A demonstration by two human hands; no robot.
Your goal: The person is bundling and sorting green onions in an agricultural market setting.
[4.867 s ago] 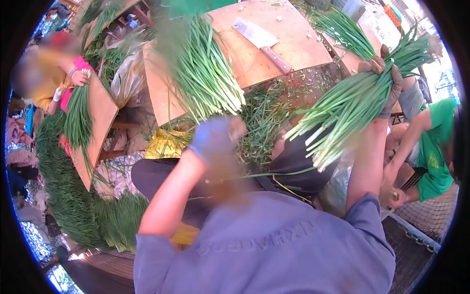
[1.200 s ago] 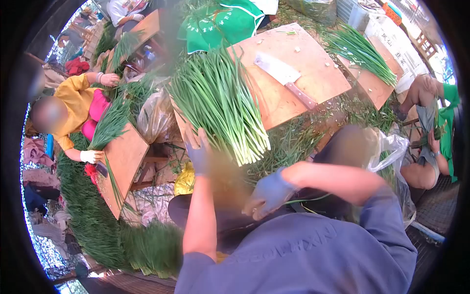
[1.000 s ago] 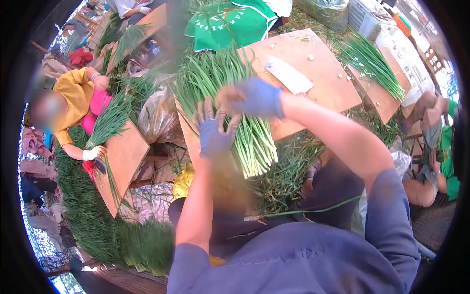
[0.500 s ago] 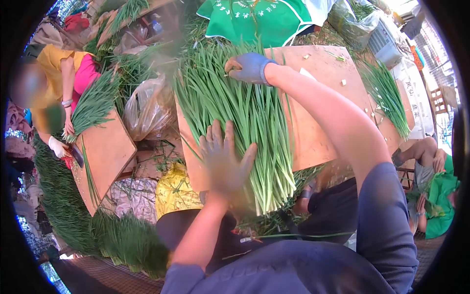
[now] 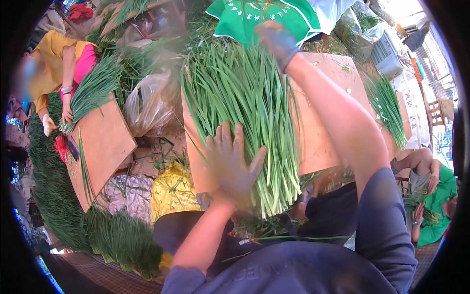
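A broad bunch of Chinese chives (image 5: 240, 93) lies on the wooden board (image 5: 318, 147), its pale stem ends pointing toward me and overhanging the near edge. My left hand (image 5: 232, 164), in a greyish glove, presses flat on the left side of the bunch with its fingers spread. Near the leaf tips, at the far edge of the board, my right hand (image 5: 278, 43) is raised in a grey-blue glove. It is smeared by motion, so its fingers do not show clearly. Just beyond it lies a green cloth with white lettering (image 5: 262, 17).
At left, a co-worker's hand (image 5: 67, 113) rests on chives on another board (image 5: 105, 142), where a knife (image 5: 73, 148) lies. A clear plastic bag (image 5: 149, 105) and a yellow sack (image 5: 174, 188) stand between the boards. More chives (image 5: 384, 105) lie at right.
My right hand has moved away from me, off the leaves toward the green cloth. My left hand stays flat on the bunch. The co-worker's gloved hand has left the knife.
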